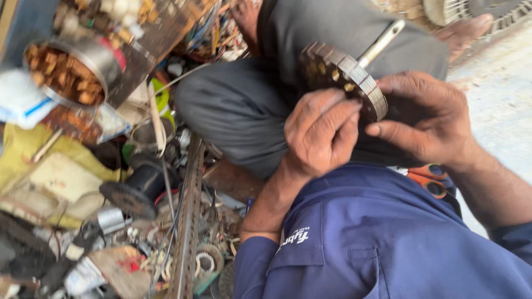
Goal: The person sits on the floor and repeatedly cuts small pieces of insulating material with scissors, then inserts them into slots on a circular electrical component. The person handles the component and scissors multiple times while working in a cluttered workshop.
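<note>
Head view: my left hand (321, 135) and right hand (426, 119) both clamped around round slotted motor core (346, 77), held above my lap. Risk, I judge: core slipping into floor clutter (138, 221), slot edges nicking fingertips.

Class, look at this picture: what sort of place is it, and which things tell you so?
Probably a small motor repair workshop: both hands hold a round laminated motor core, with a metal bowl of copper scraps and loose parts nearby.
</note>
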